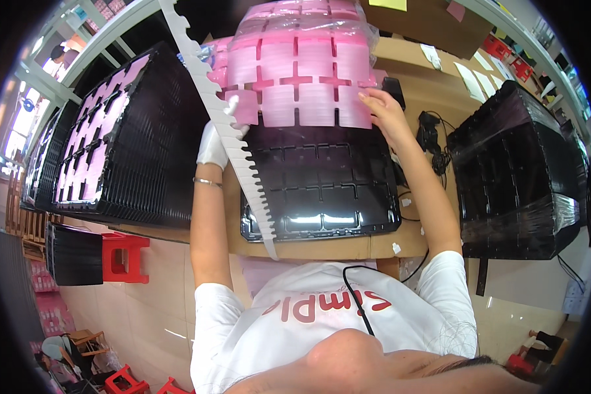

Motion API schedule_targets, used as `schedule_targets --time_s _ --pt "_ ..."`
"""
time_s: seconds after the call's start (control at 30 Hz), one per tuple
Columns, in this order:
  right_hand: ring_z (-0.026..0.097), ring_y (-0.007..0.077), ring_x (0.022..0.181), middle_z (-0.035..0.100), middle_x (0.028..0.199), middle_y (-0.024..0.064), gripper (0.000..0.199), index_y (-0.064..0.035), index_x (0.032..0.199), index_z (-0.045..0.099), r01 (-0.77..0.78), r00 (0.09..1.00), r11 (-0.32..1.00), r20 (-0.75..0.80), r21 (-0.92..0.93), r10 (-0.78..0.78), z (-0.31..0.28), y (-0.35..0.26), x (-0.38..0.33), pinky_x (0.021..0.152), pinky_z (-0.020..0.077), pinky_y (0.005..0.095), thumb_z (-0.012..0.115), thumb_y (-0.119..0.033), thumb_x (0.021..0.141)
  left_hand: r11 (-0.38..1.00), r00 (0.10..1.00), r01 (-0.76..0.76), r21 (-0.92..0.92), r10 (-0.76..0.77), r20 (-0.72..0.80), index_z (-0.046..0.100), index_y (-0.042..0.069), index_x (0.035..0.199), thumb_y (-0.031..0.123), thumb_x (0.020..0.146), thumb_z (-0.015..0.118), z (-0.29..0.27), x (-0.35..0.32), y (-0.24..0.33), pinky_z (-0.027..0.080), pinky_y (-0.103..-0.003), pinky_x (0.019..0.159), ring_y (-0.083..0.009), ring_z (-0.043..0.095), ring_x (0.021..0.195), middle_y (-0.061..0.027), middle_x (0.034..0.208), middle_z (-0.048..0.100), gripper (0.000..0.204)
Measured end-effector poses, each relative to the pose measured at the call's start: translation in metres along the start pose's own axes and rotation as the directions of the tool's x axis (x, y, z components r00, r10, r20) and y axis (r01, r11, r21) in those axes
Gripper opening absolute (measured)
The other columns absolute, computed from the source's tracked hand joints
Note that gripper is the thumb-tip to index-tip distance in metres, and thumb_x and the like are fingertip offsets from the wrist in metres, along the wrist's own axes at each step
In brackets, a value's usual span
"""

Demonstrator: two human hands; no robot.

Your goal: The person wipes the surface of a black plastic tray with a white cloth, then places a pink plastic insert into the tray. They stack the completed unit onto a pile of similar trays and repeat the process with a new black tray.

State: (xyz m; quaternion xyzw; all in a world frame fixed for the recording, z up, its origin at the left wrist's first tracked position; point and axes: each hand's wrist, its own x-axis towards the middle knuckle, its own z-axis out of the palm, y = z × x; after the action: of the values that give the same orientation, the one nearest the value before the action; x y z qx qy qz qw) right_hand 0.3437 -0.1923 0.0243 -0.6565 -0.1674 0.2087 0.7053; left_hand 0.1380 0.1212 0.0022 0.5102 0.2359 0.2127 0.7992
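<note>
Black plastic: a tray stack (148, 138) is standing at left, a film-wrapped stack (509, 177) at right. Between them, a black tray (318, 174) is lying on the brown table (407, 56). Pink sheets (318, 105) with cross-shaped slots are overhanging its far part, in front of a film-covered pink pile (302, 25). A pale notched strip (210, 92) is crossing before the gloved left hand (213, 141), whose fingers are meeting the sheets' left corner; closure partly hidden, cannot tell. The bare right hand (384, 110) is pinching their right edge. Judgement: sheets are looking light, flexible, slick, easily creased; opposite edges are offering the best hold. Writing: red lettering (305, 308) is showing inverted on the white shirt (256, 335); no readable label is showing on sheets or tray.
</note>
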Motion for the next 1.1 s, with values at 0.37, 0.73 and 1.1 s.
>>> schedule_targets --time_s 0.37,0.73,1.1 --pt "0.061 0.0052 0.073 0.067 0.083 0.0012 0.015 -0.0003 0.099 0.065 -0.065 0.998 0.994 -0.022 -0.086 0.064 -0.04 0.049 -0.117 0.067 0.0469 0.019 0.068 -0.011 0.089 0.865 0.979 0.039 0.501 0.068 -0.194 0.065 0.005 0.085 0.03 0.085 0.075 0.024 -0.142 -0.036 0.036 -0.021 0.049 -0.0059 0.049 0.055 0.0046 0.066 0.053 0.027" --pt "0.042 0.0051 0.053 0.055 0.061 -0.0008 0.034 -0.001 0.111 0.061 0.049 0.966 0.854 -0.192 -0.518 -0.172 -0.036 0.08 -0.182 0.05 0.0337 0.0212 0.073 -0.007 0.08 0.757 0.958 0.196 0.623 -0.011 -0.287 0.053 -0.005 0.12 -0.002 0.089 0.059 0.019 -0.198 -0.069 0.057 -0.028 0.074 -0.0142 0.067 0.091 -0.0111 0.109 0.066 0.032" --pt "0.044 0.0081 0.056 0.052 0.063 -0.0007 0.041 -0.0022 0.116 0.058 0.025 0.968 0.816 -0.189 -0.577 -0.164 -0.044 0.088 -0.181 0.053 0.0382 0.0243 0.075 -0.007 0.079 0.43 0.959 0.22 0.876 0.069 -0.274 0.058 -0.002 0.111 0.014 0.087 0.069 0.025 -0.203 -0.07 0.056 -0.031 0.073 -0.017 0.07 0.089 -0.011 0.093 0.071 0.031"
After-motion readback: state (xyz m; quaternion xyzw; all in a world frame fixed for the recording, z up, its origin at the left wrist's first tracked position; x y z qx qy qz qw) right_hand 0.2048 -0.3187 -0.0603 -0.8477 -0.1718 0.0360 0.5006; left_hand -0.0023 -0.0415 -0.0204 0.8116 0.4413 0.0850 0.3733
